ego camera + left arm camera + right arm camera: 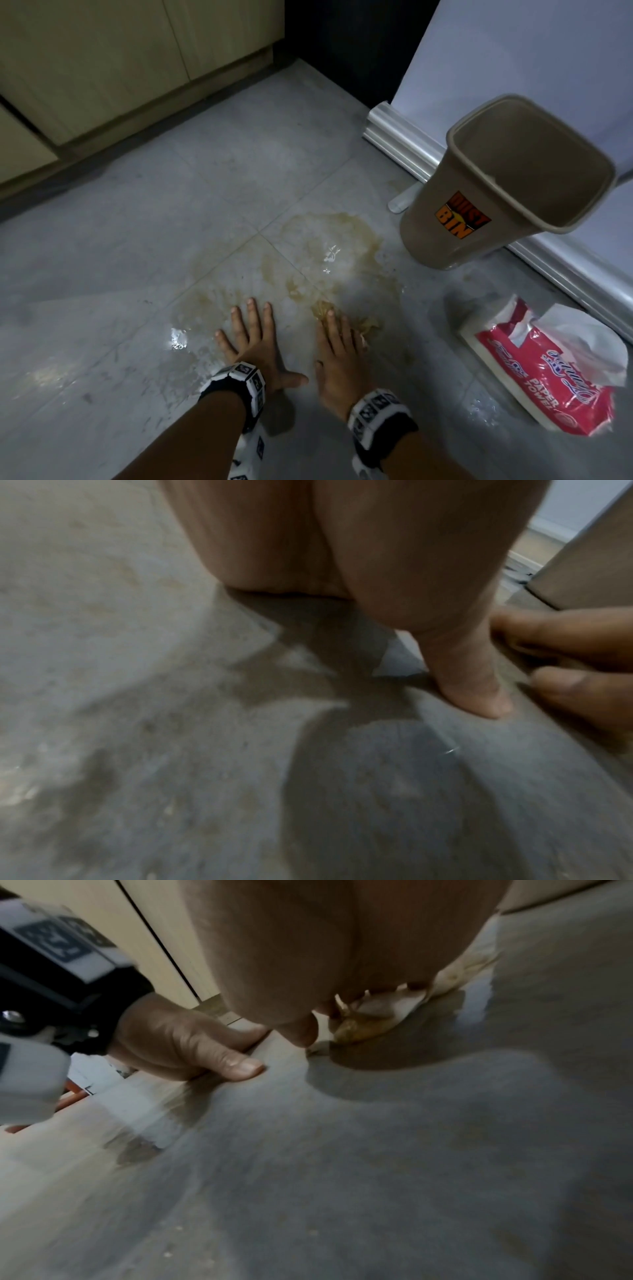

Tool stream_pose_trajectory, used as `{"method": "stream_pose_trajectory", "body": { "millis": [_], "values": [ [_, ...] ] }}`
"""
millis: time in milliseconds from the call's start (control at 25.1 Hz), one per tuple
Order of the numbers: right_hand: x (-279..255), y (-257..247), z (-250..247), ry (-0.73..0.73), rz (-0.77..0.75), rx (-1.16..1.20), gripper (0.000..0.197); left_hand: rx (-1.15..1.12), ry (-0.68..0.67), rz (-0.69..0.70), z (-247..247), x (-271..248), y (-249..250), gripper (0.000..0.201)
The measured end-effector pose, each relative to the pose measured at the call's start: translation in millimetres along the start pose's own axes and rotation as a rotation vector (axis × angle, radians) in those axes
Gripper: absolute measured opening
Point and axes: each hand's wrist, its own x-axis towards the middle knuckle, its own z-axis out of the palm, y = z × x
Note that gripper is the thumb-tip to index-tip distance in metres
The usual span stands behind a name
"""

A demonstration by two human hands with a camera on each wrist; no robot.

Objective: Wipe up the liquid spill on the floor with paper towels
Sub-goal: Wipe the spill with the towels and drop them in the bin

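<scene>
A thin brownish spill [329, 253] spreads over the grey floor tiles [137, 212], with wet glints at its left edge. My left hand [255, 339] lies flat on the floor, fingers spread, at the near left side of the spill and holds nothing. My right hand [337, 346] presses with straight fingers on a crumpled, brown-soaked paper towel [368, 327] at the spill's near edge. The right wrist view shows that towel [373, 1020] squashed under the fingers and my left hand [192, 1047] beside it. In the left wrist view my left thumb [472, 685] rests on the tile.
An opened red pack of paper towels [548, 380] lies on the floor to the right, one sheet sticking out. A brown dustbin [507, 192] stands behind it, against a silver rail [404, 137]. Wooden cabinets [102, 68] line the far left.
</scene>
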Motion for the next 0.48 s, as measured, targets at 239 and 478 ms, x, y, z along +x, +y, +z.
{"method": "stream_pose_trajectory", "body": {
  "millis": [239, 478],
  "values": [
    [5.6, 32.3, -14.5, 0.085, 0.261, -0.083, 0.085, -0.004, -0.006, 0.012, 1.9, 1.1, -3.6, 0.161],
    [-7.9, -15.4, -14.6, 0.0, 0.085, 0.064, 0.098, 0.006, 0.003, 0.015, -1.7, -3.9, -1.2, 0.16]
  ]
}}
